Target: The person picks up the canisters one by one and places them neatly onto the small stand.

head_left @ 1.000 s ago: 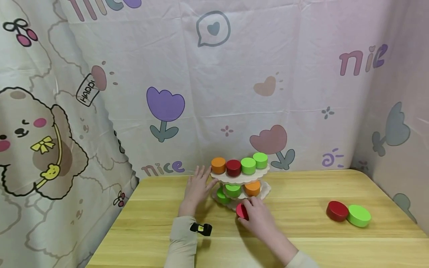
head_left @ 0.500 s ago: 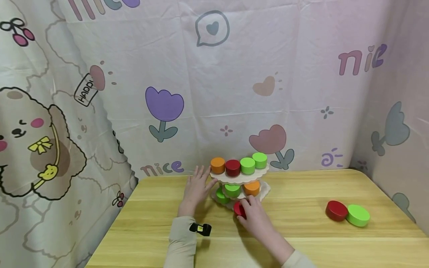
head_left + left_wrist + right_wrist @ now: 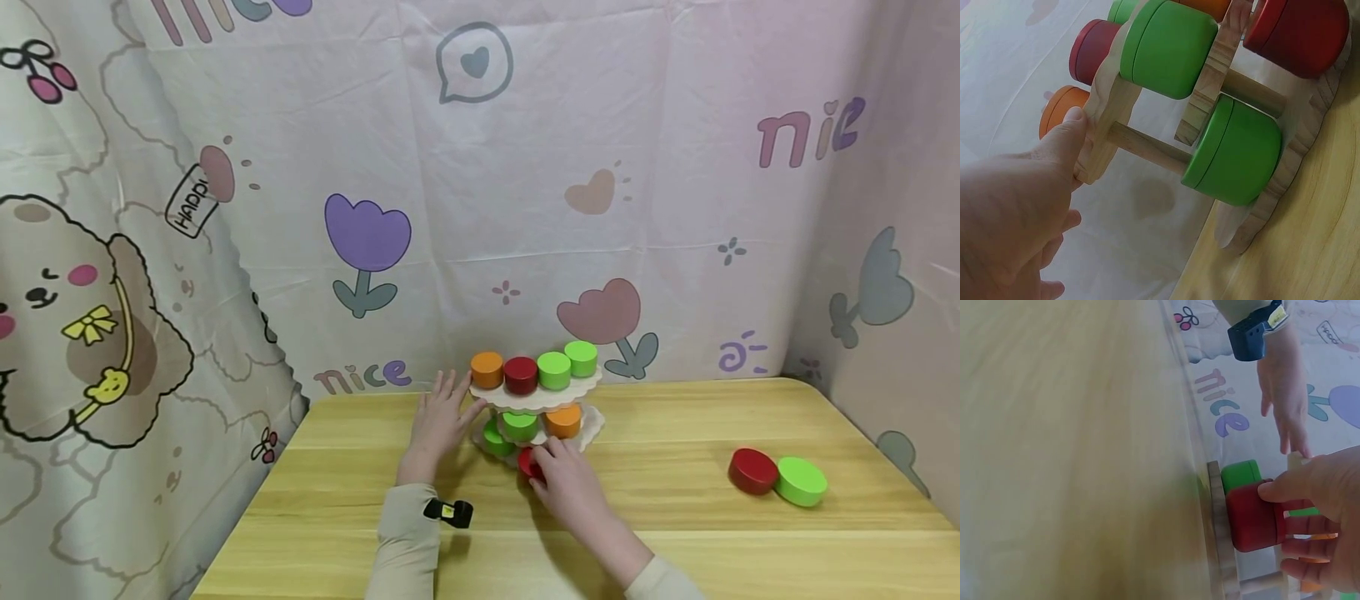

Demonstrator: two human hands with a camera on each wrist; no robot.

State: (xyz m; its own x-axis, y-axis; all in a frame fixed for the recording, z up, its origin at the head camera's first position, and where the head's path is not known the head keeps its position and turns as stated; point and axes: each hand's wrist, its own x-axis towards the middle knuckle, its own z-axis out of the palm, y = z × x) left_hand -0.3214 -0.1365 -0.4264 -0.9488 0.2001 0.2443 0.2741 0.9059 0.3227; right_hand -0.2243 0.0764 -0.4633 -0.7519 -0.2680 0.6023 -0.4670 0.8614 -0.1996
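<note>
A wooden tiered stand (image 3: 536, 402) with scalloped tiers bears short round blocks in orange, red and green. My left hand (image 3: 437, 425) is at the upper tier's left edge; thumb (image 3: 1063, 140) lies across the rim next to an orange block (image 3: 1060, 109), index finger mostly hidden behind it. With thumb and fingers my right hand (image 3: 572, 482) pinches a red block (image 3: 1250, 519) at the front of the bottom tier. Beside it a green block (image 3: 1240, 475) sits on that same tier. In the head view my right fingers partly cover the red block.
At the right of the wooden table (image 3: 337, 533) lie a red block (image 3: 753, 472) and a light green block (image 3: 801, 482), side by side. A printed cloth (image 3: 480, 208) hangs close behind the table and along its sides.
My right hand has moved the red block slightly left and away from me, further onto the bottom tier. My left hand stays at the upper tier's edge.
</note>
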